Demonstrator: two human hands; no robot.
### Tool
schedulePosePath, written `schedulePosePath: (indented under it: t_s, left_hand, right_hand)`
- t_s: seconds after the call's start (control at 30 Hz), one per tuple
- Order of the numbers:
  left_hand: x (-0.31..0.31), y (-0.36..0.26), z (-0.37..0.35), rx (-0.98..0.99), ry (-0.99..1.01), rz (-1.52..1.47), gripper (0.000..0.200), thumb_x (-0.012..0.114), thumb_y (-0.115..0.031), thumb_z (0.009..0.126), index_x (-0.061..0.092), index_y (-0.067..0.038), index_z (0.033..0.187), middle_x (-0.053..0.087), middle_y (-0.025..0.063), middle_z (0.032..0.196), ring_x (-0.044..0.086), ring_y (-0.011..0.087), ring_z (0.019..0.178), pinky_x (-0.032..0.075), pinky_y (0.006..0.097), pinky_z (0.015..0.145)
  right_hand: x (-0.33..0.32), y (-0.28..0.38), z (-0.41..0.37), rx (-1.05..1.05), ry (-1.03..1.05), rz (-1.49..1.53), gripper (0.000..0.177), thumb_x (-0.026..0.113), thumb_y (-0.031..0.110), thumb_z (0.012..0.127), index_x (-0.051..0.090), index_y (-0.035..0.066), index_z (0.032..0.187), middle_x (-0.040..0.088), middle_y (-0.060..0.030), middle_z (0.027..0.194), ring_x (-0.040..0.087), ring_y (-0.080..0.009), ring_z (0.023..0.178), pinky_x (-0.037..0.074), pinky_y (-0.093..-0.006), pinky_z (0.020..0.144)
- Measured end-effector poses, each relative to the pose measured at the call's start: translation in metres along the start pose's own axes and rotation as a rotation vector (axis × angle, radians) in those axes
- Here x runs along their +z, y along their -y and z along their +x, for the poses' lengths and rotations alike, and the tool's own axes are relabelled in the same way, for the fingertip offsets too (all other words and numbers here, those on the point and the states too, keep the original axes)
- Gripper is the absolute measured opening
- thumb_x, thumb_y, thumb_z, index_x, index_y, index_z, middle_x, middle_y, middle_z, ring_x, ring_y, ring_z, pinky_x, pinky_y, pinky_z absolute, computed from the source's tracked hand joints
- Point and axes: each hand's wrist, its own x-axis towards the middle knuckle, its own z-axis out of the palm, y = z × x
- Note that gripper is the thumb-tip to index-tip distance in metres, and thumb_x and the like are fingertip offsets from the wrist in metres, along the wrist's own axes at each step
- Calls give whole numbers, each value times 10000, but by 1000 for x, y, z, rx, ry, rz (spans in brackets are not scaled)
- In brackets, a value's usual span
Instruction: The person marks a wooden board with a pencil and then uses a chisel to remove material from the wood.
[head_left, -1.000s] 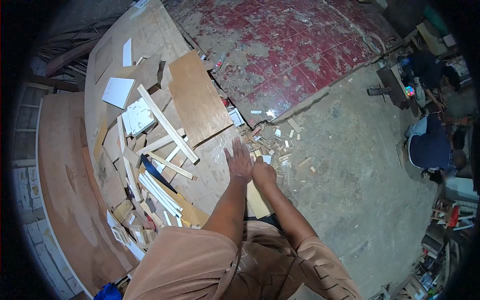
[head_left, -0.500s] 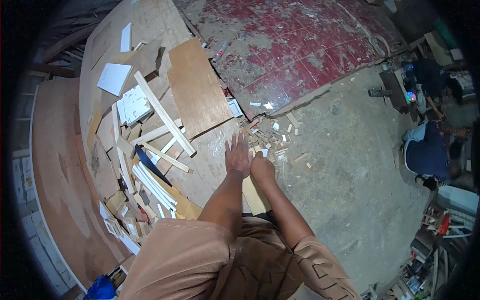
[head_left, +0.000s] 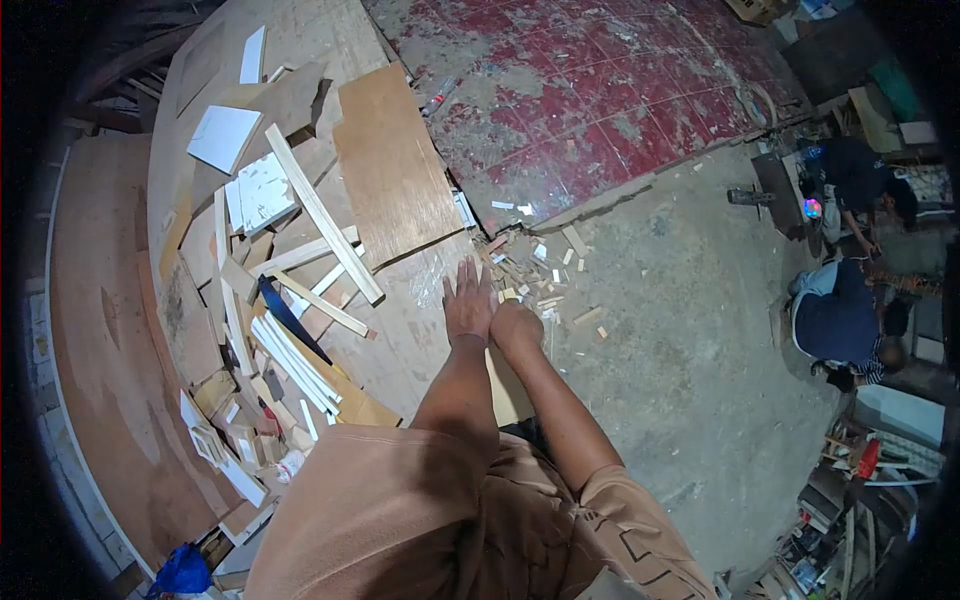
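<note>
My left hand [head_left: 468, 308] lies flat with its fingers stretched forward, pressing near the left edge of a pale wooden board [head_left: 508, 392]. Right beside it, my right hand [head_left: 517, 328] is closed over the board's far part. What its fingers hold, if anything, is hidden under them. The board runs back from my hands towards my body, and my forearms cover part of it. Just beyond the fingers lie small wood offcuts [head_left: 515, 262], scattered on the floor.
A thin plywood sheet [head_left: 395, 165] lies ahead on the left, with a long wood strip [head_left: 318, 215] beside it. White strips [head_left: 293, 360] and a dark blue strap-like piece [head_left: 290, 318] are nearer. Two people [head_left: 840, 315] crouch at the right. A bottle [head_left: 440, 97] lies on red tiles.
The whole view has shifted slightly. My left hand stays flat and my right hand stays closed, both at nearly the same place on the board.
</note>
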Motion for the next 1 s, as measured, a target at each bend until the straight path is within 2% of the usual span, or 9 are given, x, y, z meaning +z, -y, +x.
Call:
schedulePosePath:
  t_s: [0.07, 0.1, 0.3, 0.4, 0.5, 0.57, 0.67, 0.87, 1.0]
  left_hand:
    - [-1, 0, 2, -8, 8, 55, 540, 471, -324, 943, 391, -157, 1449, 222, 107, 1582, 184, 248, 1469, 132, 522, 1182]
    - [-2, 0, 0, -9, 9, 53, 540, 471, -324, 943, 391, -157, 1449, 222, 107, 1582, 184, 248, 1469, 132, 522, 1182]
    - [-4, -1, -1, -5, -32, 43, 538, 473, -325, 939, 390, -175, 1449, 228, 89, 1581, 178, 234, 1470, 138, 523, 1181]
    - [-7, -2, -1, -6, -12, 50, 546, 465, -334, 943, 372, -184, 1460, 212, 90, 1586, 163, 235, 1474, 131, 528, 1180]
    - [-15, -5, -2, -6, 11, 40, 555, 444, -336, 952, 346, -176, 1474, 194, 96, 1589, 151, 243, 1476, 116, 530, 1181]
    - [-18, -7, -5, -9, 16, 34, 558, 419, -322, 960, 322, -163, 1486, 179, 103, 1591, 137, 251, 1478, 104, 528, 1183]
    - [-16, -6, -6, 18, -43, -37, 548, 421, -287, 942, 372, -107, 1458, 204, 143, 1581, 149, 287, 1474, 103, 537, 1175]
    - [-19, -6, -6, 19, -38, -41, 542, 426, -280, 941, 374, -112, 1454, 208, 150, 1576, 159, 292, 1470, 104, 535, 1176]
    - [-18, -7, -7, 25, -69, -16, 545, 432, -285, 943, 368, -120, 1458, 210, 146, 1574, 160, 288, 1470, 109, 533, 1177]
  right_hand:
    - [4, -3, 4, -60, 16, -71, 450, 438, 352, 969, 664, -31, 1033, 704, -230, 959, 702, -353, 924, 561, -447, 792]
    - [6, -5, 5, -60, 17, -73, 450, 438, 352, 969, 664, -31, 1033, 704, -230, 959, 702, -353, 924, 561, -447, 792]
    - [-3, 0, -5, -34, 3, -106, 367, 456, 263, 949, 654, -30, 1051, 696, -238, 998, 700, -352, 932, 558, -453, 799]
    - [-9, 3, -14, -3, 14, -33, 349, 456, 190, 917, 639, -43, 1102, 671, -273, 1046, 669, -406, 991, 532, -471, 855]
    - [-2, -4, -21, 7, -6, 2, 331, 443, 166, 915, 620, -52, 1091, 673, -275, 1026, 671, -417, 967, 538, -482, 833]
    - [3, -13, -33, -72, -113, -62, 243, 471, 155, 918, 599, -24, 1022, 706, -221, 897, 712, -358, 825, 570, -446, 721]
    - [2, -26, -55, -69, -109, -60, 201, 470, 120, 907, 587, -19, 992, 698, -239, 877, 705, -380, 827, 563, -471, 720]
    - [-7, -36, -87, -16, -33, -22, 240, 452, 108, 885, 580, -50, 1011, 673, -295, 900, 683, -432, 855, 541, -518, 745]
    - [-13, -47, -118, -24, -21, -43, 233, 457, 98, 879, 578, -55, 1005, 676, -284, 870, 683, -437, 820, 546, -514, 720]
